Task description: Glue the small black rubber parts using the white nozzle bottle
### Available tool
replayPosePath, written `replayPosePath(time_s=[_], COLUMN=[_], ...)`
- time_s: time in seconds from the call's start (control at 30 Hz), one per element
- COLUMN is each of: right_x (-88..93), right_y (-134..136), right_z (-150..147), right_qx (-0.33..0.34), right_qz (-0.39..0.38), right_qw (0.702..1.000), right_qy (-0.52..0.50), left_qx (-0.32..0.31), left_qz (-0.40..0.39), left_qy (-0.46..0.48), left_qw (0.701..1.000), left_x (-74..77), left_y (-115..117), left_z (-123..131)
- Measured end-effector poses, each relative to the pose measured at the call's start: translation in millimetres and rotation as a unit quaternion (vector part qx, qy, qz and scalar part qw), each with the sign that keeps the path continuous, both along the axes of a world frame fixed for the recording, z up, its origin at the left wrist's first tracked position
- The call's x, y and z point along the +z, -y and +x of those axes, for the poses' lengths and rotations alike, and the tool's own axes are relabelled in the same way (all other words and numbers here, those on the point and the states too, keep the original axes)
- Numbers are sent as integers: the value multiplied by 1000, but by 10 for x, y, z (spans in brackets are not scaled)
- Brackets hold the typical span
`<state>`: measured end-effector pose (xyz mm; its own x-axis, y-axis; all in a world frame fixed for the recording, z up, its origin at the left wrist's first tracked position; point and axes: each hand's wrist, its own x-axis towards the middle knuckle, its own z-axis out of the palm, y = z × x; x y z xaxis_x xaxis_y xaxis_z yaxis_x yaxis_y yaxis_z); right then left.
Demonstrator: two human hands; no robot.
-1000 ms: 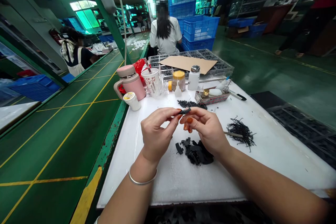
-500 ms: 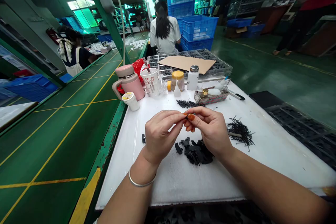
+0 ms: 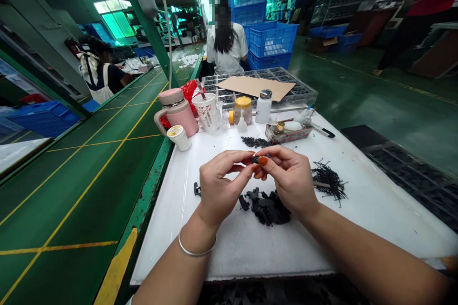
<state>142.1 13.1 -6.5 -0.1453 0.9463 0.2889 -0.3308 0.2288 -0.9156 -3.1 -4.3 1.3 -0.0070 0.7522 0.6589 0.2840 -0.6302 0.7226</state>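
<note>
My left hand [image 3: 222,182] and my right hand [image 3: 291,176] meet over the white worktop, both closed at the fingertips. Pinched between them is a small black plastic part [image 3: 256,158], mostly covered by the fingers. Below the hands lies a heap of black plastic pieces [image 3: 270,209]. Thin black rods or pins [image 3: 329,182] form a loose pile right of my right hand. Tiny black bits [image 3: 255,142] are gathered just beyond the fingers. A single black piece [image 3: 196,189] shows partly behind my left wrist.
A pink flask [image 3: 178,112], a paper cup [image 3: 206,109], a yellow-lidded jar [image 3: 243,108] and a white pump bottle [image 3: 264,106] line the far side. A small box of bottles [image 3: 289,134] and a knife [image 3: 322,130] lie right. The green conveyor [image 3: 82,167] runs left. Co-workers are beyond.
The fingers of my left hand have opened slightly around the black part, and more of it shows. Both hands stay in nearly the same place.
</note>
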Motion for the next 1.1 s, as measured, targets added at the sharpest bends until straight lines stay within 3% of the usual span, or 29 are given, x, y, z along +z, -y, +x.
replayPosePath(time_s=[0.2,0.43,1.1], right_x=[-7,-13,-10], right_y=[7,12,9], right_z=[-4,-6,-15], right_qx=[2,-2,13], right_qz=[8,12,-16], right_qw=[1000,1000,1000], right_qy=[-7,-7,-5], left_qx=[-55,-77,-38], left_qz=[-66,-108,-52], left_qy=[96,134,79], left_qw=[992,982,995], left_x=[6,35,-6], left_y=[-19,-29,-32], left_z=[17,26,5])
